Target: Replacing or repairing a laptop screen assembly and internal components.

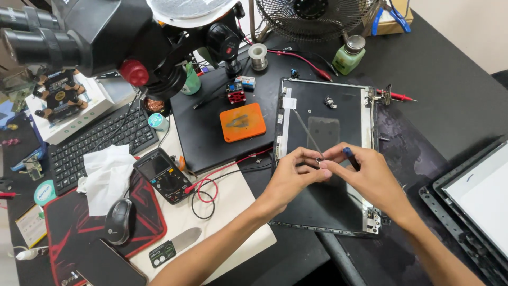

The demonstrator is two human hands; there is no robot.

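Over the open laptop lid panel point(338, 212), both hands meet at a tiny part.

Left hand point(293, 172) has its fingers curled, thumb and forefinger pinched on a small metal piece point(319, 159) just above the panel's dark inner face. Right hand point(370, 177) is closed around a dark-handled screwdriver point(349, 157), tip pointing toward that piece. An orange pad point(242, 122) lies to the left, a multimeter point(163, 175) beyond it near the keyboard point(100, 143).

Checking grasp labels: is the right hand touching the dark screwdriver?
Touching. The head view shows the right hand wrapped around the dark screwdriver, fingers closed on its handle above the laptop lid.
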